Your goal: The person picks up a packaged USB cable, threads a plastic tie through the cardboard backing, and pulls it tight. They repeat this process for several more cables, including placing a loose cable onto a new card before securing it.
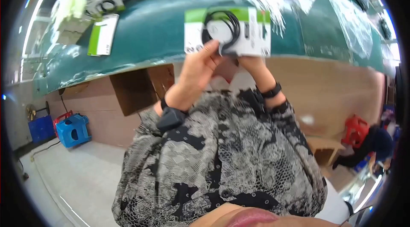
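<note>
Head view: left hand (197, 68) pinches cable card (228, 30) from below; right hand's (253, 63) grip unclear.

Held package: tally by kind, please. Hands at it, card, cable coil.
Hands: 2 (left hand; right hand, fingers hidden behind the card)
Green-and-white card: 1
Black cable coil: 1
Total: 4
</note>
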### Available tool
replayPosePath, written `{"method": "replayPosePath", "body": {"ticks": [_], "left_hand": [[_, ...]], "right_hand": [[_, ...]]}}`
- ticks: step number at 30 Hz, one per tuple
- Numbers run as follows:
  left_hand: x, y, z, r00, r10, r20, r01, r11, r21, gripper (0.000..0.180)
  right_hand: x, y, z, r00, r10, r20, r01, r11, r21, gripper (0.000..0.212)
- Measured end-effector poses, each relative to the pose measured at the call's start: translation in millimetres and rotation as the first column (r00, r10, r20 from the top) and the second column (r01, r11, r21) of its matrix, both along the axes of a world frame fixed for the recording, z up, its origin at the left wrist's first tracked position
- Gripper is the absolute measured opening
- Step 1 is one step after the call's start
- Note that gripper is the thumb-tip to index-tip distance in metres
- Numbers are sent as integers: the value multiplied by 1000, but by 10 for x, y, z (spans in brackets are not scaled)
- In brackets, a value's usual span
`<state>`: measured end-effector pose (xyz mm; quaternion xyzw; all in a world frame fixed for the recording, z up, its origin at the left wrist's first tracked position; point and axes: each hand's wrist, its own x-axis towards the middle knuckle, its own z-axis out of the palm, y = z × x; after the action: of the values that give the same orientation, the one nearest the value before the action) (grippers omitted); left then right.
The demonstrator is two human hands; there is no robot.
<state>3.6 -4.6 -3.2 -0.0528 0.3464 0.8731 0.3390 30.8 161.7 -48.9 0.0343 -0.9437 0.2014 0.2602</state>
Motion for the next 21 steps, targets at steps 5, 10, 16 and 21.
{"method": "replayPosePath", "body": {"ticks": [5,10,16,21], "left_hand": [[-133,147,2,998,-29,62,30,1000,-6,22],[-74,163,42,1000,-17,18,16,999,41,22],[-109,265,-57,998,-64,6,63,991,117,25],[-133,372,-34,990,-138,2,135,970,201,25]], "right_hand": [[-38,175,-175,992,-59,-116,81,978,192,59],[18,250,-375,989,113,-95,-136,947,-292,43],[31,351,-213,987,44,-154,-72,981,-183,39],[84,474,29,986,56,-154,-76,989,-126,36]]}}
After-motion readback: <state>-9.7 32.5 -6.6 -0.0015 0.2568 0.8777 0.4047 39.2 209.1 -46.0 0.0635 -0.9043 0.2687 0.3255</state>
